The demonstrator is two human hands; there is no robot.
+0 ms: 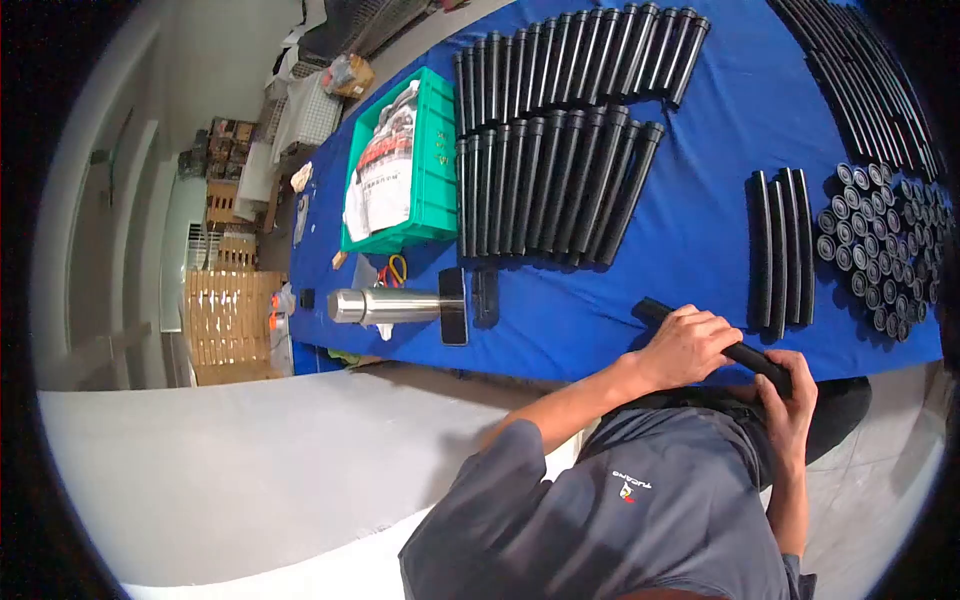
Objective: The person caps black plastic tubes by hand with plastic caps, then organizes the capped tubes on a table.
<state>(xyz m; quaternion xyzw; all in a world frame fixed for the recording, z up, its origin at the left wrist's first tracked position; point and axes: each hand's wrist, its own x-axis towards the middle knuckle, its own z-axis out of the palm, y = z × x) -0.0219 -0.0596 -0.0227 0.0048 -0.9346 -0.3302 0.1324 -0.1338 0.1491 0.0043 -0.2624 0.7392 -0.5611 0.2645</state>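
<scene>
A black tube [755, 365] lies slantwise in both my hands at the table's front edge. My left hand [690, 347] is closed round its middle from above, and one end sticks out to the left over the blue cloth. My right hand [792, 395] grips the opposite end, with thumb and fingers round it. Whether that end carries a cap is hidden by the fingers. Beyond the right hand lie several loose black tubes [780, 250] side by side. Next to them is a cluster of round black caps [872, 245].
Capped black tubes [560, 180] lie in two rows at the back. A green crate [432, 165] holds printed packaging. A steel flask [385, 306], a phone [453, 307] and scissors [397, 270] are at the left. More thin black tubes [860, 80] lie far right on the blue tablecloth [690, 180].
</scene>
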